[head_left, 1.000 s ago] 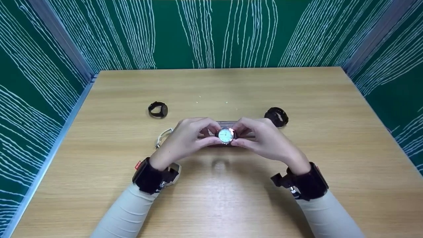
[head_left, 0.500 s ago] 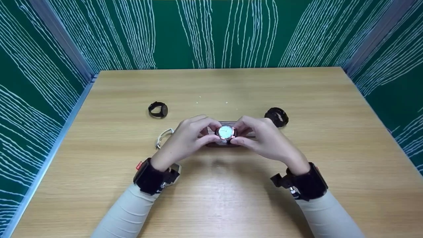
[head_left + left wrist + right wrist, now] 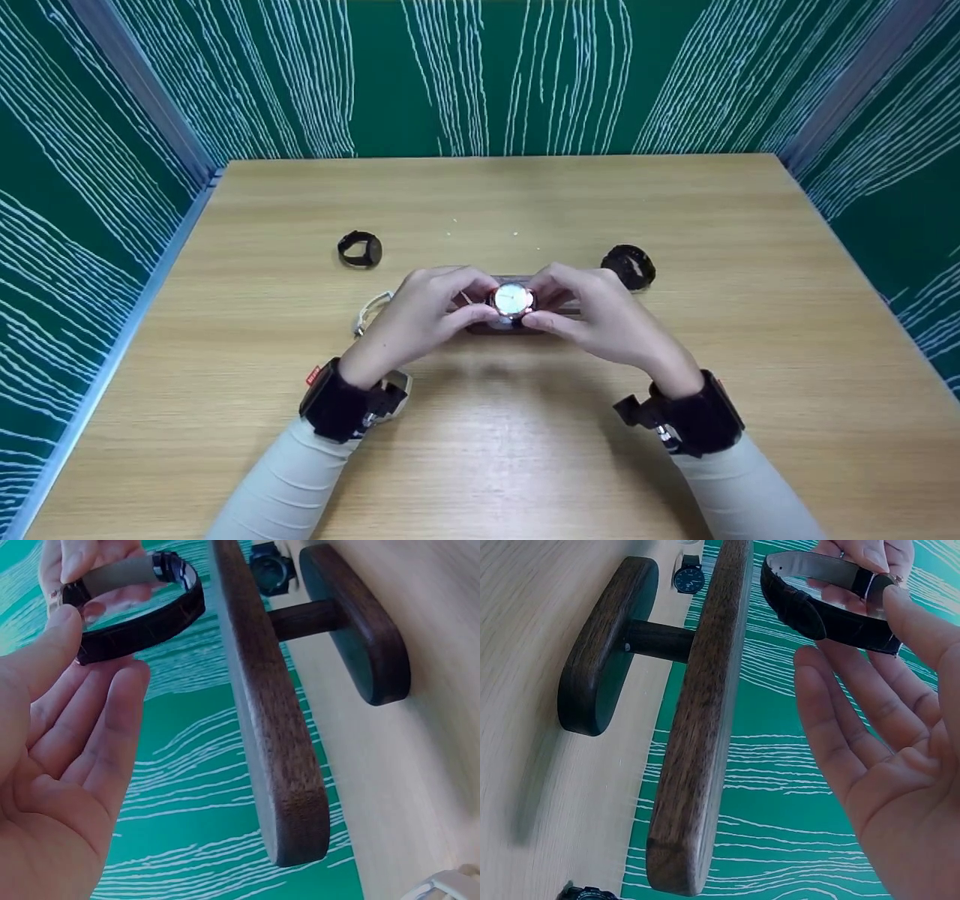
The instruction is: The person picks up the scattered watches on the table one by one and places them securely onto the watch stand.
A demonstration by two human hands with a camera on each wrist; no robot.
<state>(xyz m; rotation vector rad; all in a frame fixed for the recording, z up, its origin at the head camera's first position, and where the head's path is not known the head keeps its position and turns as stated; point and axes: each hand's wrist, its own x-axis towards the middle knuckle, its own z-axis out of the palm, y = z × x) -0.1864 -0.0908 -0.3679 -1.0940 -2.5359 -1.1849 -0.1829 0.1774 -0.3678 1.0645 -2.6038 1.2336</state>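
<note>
A round-faced wristwatch (image 3: 512,299) with a rose-gold rim is held between both hands, its pale dial facing up toward the head view. My left hand (image 3: 439,307) pinches one side of the case with thumb and fingers; my right hand (image 3: 592,311) pinches the other. In the left wrist view the watch's dark leather strap (image 3: 142,631) hangs as a closed loop. Close to it stands a dark wooden watch stand, its long bar (image 3: 277,742) on a short post above a rounded base (image 3: 367,630). The loop is apart from the bar. In the head view the hands partly hide the stand.
On the wooden table (image 3: 495,465), a black watch (image 3: 373,252) lies at the left and another black watch (image 3: 624,265) at the right. A white-strapped watch (image 3: 364,312) sits beside the left forearm. Beneath the left wrist, a pale object (image 3: 406,394) is mostly hidden.
The watch has risen slightly in the head view and its dial has tilted, so the reflection differs. Both hands keep their grip and have barely moved.
</note>
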